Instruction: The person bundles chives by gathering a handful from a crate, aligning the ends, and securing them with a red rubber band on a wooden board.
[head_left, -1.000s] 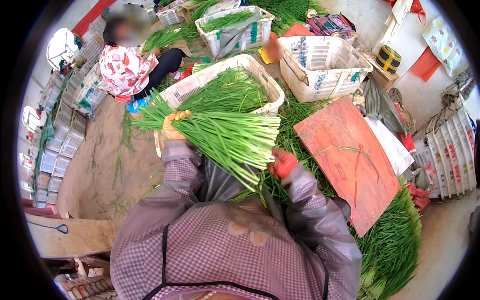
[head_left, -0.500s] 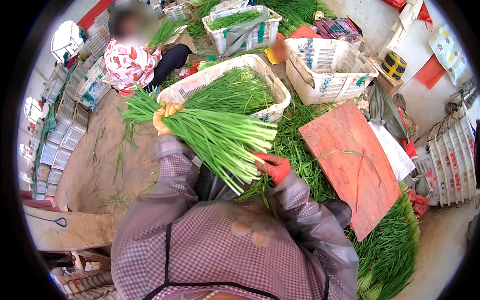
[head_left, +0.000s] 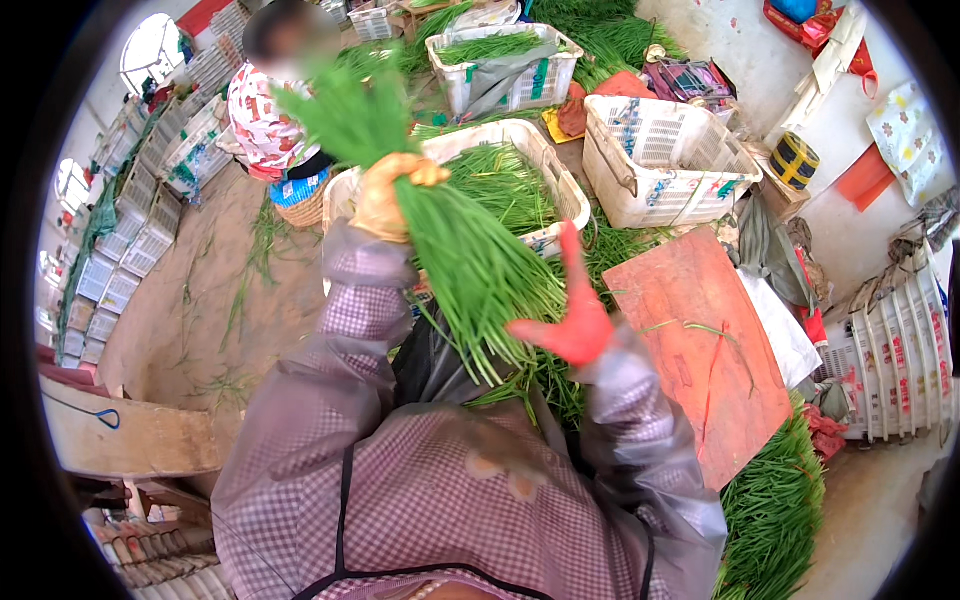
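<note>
My left hand (head_left: 392, 197), in a yellowish glove, is closed round the middle of a thick bunch of chives (head_left: 480, 265). Their leafy tops rise blurred above my fist, and the pale cut ends slant down to the right, over my lap. Close to the right of those ends is my right hand (head_left: 575, 325) in a red glove, thumb and fingers spread and nothing held. Behind the bunch, a white plastic crate (head_left: 565, 190) holds more loose chives (head_left: 505, 185).
A reddish wooden board (head_left: 690, 340) lies at my right over heaped chives (head_left: 770, 510). Farther back are a second white crate (head_left: 665, 190) and one with greens (head_left: 505, 90). Another person (head_left: 262, 120) sits at the far left. Crates (head_left: 120, 260) are stacked along the left wall.
My left hand has moved right and tilted the bunch more upright, its tops swinging up. My right hand has come off the cut ends, and its fingers have spread.
</note>
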